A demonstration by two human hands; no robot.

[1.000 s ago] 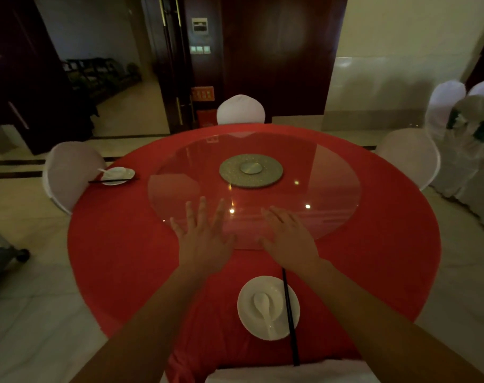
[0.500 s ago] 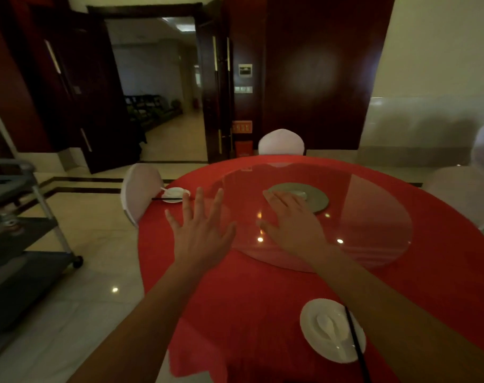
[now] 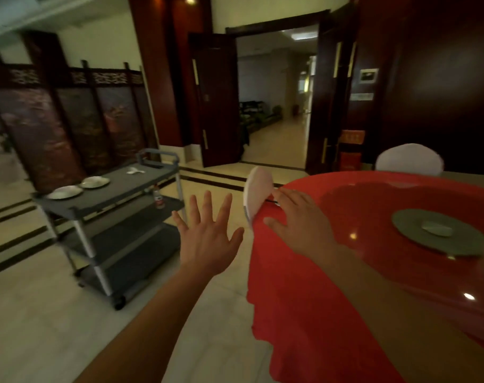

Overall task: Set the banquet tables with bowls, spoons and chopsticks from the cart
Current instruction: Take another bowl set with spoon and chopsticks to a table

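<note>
I have turned left since before, so the cart (image 3: pixel 111 205) now shows, with two bowls (image 3: pixel 65 192) and a spoon (image 3: pixel 134 170) on top. My left hand (image 3: pixel 207 239) and right hand (image 3: pixel 299 225) are spread wide, each grip holding nothing. The red worktop (image 3: pixel 318 286) has slid to my right.

Both arms outstretched, left hand (image 3: pixel 207 239) and right hand (image 3: pixel 299 219) (fingers spread) empty.

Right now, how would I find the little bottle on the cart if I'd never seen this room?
Find the grey three-shelf cart on the floor left of the red table. The top shelf holds two white dishes and a white spoon; drop down to the middle shelf. The bottle stands upright at that shelf's right end, alone there, small with a red label.
</note>
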